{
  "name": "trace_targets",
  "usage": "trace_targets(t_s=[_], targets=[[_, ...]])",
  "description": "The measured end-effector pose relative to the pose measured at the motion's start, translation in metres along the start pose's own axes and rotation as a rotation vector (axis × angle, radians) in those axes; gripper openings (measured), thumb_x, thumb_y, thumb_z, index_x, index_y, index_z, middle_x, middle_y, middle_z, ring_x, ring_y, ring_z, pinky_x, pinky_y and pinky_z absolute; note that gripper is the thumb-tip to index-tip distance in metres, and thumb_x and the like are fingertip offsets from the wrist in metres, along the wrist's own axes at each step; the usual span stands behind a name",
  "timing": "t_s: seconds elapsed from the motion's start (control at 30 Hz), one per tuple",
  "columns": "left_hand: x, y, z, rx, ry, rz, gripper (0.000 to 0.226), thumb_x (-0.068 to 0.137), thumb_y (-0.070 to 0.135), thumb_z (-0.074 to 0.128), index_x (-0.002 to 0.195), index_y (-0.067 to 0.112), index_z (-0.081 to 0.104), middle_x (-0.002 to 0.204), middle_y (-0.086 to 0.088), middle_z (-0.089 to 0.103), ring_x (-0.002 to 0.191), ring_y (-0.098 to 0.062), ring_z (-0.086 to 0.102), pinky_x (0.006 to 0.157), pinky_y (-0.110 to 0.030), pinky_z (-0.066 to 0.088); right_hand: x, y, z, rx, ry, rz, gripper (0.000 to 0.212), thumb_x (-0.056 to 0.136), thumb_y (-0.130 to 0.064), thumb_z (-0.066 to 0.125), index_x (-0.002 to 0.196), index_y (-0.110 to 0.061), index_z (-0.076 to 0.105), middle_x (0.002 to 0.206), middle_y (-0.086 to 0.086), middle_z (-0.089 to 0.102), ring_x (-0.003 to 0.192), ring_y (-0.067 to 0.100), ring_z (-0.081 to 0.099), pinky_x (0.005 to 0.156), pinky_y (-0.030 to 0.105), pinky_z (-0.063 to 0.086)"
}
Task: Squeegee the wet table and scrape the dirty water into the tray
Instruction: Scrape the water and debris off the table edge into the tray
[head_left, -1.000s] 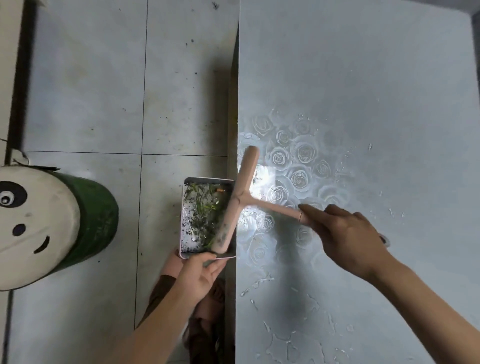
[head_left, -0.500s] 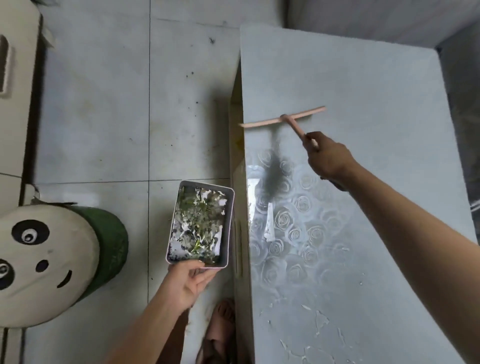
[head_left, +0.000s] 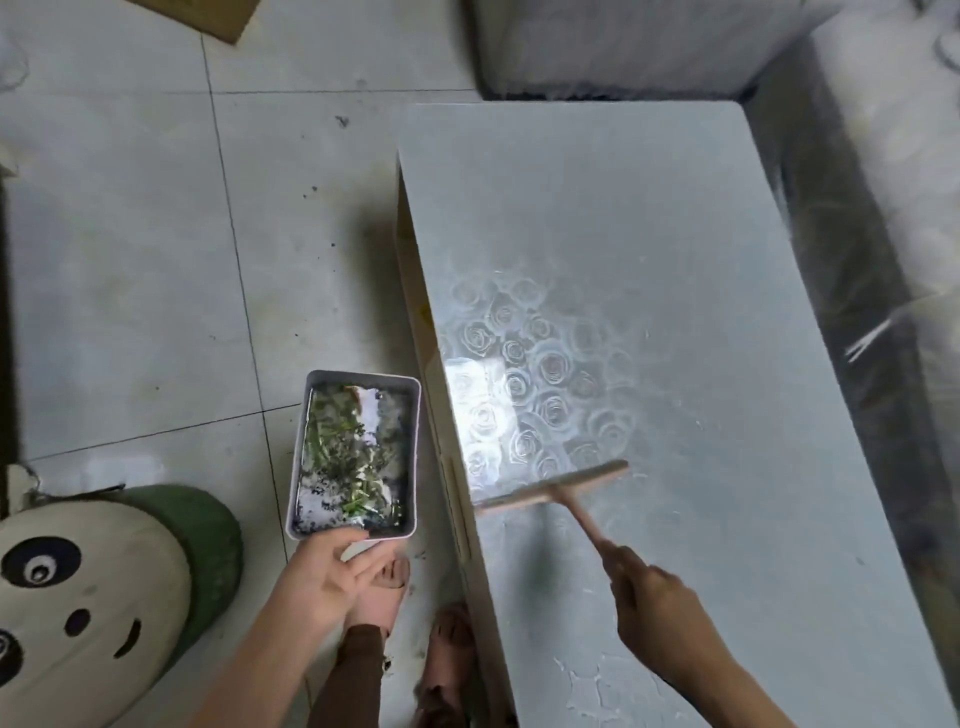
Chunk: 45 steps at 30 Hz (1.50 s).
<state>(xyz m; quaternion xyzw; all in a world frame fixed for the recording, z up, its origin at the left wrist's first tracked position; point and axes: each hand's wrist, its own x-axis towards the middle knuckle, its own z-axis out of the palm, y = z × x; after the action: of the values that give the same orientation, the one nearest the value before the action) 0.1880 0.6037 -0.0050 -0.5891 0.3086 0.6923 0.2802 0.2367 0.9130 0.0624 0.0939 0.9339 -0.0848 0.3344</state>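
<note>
A pale grey table (head_left: 675, 260) with a rose pattern fills the right half of the view. My right hand (head_left: 652, 605) grips the handle of a pink squeegee (head_left: 553, 491), whose blade lies across the tabletop near the left edge. My left hand (head_left: 332, 571) holds the near end of a white tray (head_left: 413, 452) beside and below the table's left edge. The tray holds dirty water and green scraps. Water streaks (head_left: 602, 686) remain on the near part of the table.
A panda-faced green stool (head_left: 104, 587) stands on the tiled floor at lower left. My feet (head_left: 415, 623) are beside the table's near corner. A grey sofa (head_left: 872, 156) borders the table at the back and right.
The squeegee left the tray's edge, went to the far part of the table, then came back toward me along the surface. The tray dropped away from the table edge.
</note>
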Motion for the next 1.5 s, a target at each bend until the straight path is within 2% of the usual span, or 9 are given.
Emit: trace_targets(t_s=[0.1, 0.23, 0.37, 0.47, 0.77, 1.0, 1.23, 1.4, 1.5], targets=[[-0.010, 0.005, -0.001, -0.016, -0.014, -0.029, 0.027, 0.093, -0.010, 0.038, 0.116, -0.004, 0.049, 0.136, -0.030, 0.043, 0.115, -0.050, 0.052, 0.100, -0.049, 0.042, 0.004, -0.011, -0.019, -0.066, 0.017, -0.021, 0.037, 0.099, -0.028, 0.032, 0.133, -0.038, 0.042, 0.092, 0.005, 0.066, 0.085, 0.028, 0.063, 0.067, 0.034, 0.044], [-0.024, 0.005, 0.008, 0.053, -0.007, -0.033, 0.016, 0.093, -0.011, 0.038, 0.097, 0.001, 0.048, 0.135, -0.028, 0.046, 0.116, -0.050, 0.051, 0.105, -0.052, 0.038, 0.050, -0.032, -0.070, -0.055, 0.119, -0.060, 0.034, 0.097, -0.024, 0.036, 0.129, -0.033, 0.046, 0.103, 0.012, 0.066, 0.093, 0.034, 0.062, 0.075, 0.038, 0.050], [-0.029, -0.001, 0.010, 0.070, 0.002, -0.037, 0.046, 0.090, -0.012, 0.037, 0.134, 0.002, 0.043, 0.126, -0.026, 0.053, 0.111, -0.050, 0.055, 0.097, -0.051, 0.043, 0.112, -0.054, -0.102, -0.075, 0.072, 0.000, 0.039, 0.091, -0.013, 0.041, 0.129, -0.022, 0.045, 0.103, 0.013, 0.063, 0.078, 0.032, 0.055, 0.067, 0.034, 0.044], [-0.035, -0.004, 0.011, 0.130, 0.006, -0.043, 0.020, 0.090, -0.011, 0.039, 0.093, 0.004, 0.052, 0.114, -0.027, 0.059, 0.080, -0.047, 0.068, 0.092, -0.049, 0.045, 0.110, -0.047, -0.084, -0.017, -0.004, 0.036, 0.044, 0.087, -0.008, 0.043, 0.130, -0.019, 0.043, 0.093, 0.009, 0.059, 0.071, 0.026, 0.049, 0.064, 0.033, 0.043], [-0.050, -0.018, 0.022, 0.217, -0.058, -0.077, 0.015, 0.090, -0.010, 0.040, 0.088, 0.000, 0.051, 0.105, -0.023, 0.062, 0.090, -0.046, 0.063, 0.107, -0.052, 0.038, -0.024, 0.027, -0.001, 0.095, -0.128, 0.151, 0.030, 0.096, -0.022, 0.037, 0.124, -0.026, 0.047, 0.106, 0.008, 0.067, 0.092, 0.031, 0.063, 0.067, 0.033, 0.044], [-0.067, -0.031, 0.041, 0.252, -0.069, -0.031, 0.018, 0.090, -0.011, 0.039, 0.099, 0.000, 0.051, 0.121, -0.023, 0.057, 0.086, -0.047, 0.064, 0.086, -0.050, 0.047, 0.036, 0.077, -0.081, 0.212, 0.108, 0.163, 0.030, 0.099, -0.031, 0.045, 0.122, -0.015, 0.053, 0.104, 0.026, 0.066, 0.093, 0.041, 0.062, 0.075, 0.039, 0.047], [-0.056, -0.056, 0.060, 0.308, -0.093, -0.038, 0.023, 0.086, -0.009, 0.040, 0.101, 0.000, 0.055, 0.097, -0.023, 0.071, 0.074, -0.043, 0.070, 0.060, -0.048, 0.059, 0.140, 0.123, -0.108, 0.568, 0.175, 0.315, 0.026, 0.098, -0.020, 0.041, 0.116, -0.010, 0.055, 0.083, 0.019, 0.060, 0.050, 0.027, 0.056, 0.046, 0.032, 0.048], [-0.056, -0.081, 0.079, 0.330, -0.092, -0.029, 0.017, 0.088, -0.007, 0.039, 0.088, 0.002, 0.053, 0.088, -0.022, 0.072, 0.077, -0.043, 0.070, 0.098, -0.049, 0.047, 0.053, 0.137, -0.040, 0.441, 0.187, 0.268, 0.025, 0.099, -0.027, 0.039, 0.114, -0.013, 0.054, 0.095, 0.025, 0.066, 0.076, 0.042, 0.064, 0.071, 0.046, 0.054], [-0.059, -0.092, 0.091, 0.335, -0.107, -0.019, 0.020, 0.087, -0.007, 0.039, 0.095, 0.002, 0.055, 0.088, -0.021, 0.072, 0.077, -0.042, 0.070, 0.092, -0.048, 0.050, -0.016, 0.137, -0.009, 0.377, 0.067, 0.235, 0.023, 0.100, -0.025, 0.036, 0.112, -0.014, 0.052, 0.093, 0.024, 0.066, 0.077, 0.042, 0.063, 0.070, 0.044, 0.051]])
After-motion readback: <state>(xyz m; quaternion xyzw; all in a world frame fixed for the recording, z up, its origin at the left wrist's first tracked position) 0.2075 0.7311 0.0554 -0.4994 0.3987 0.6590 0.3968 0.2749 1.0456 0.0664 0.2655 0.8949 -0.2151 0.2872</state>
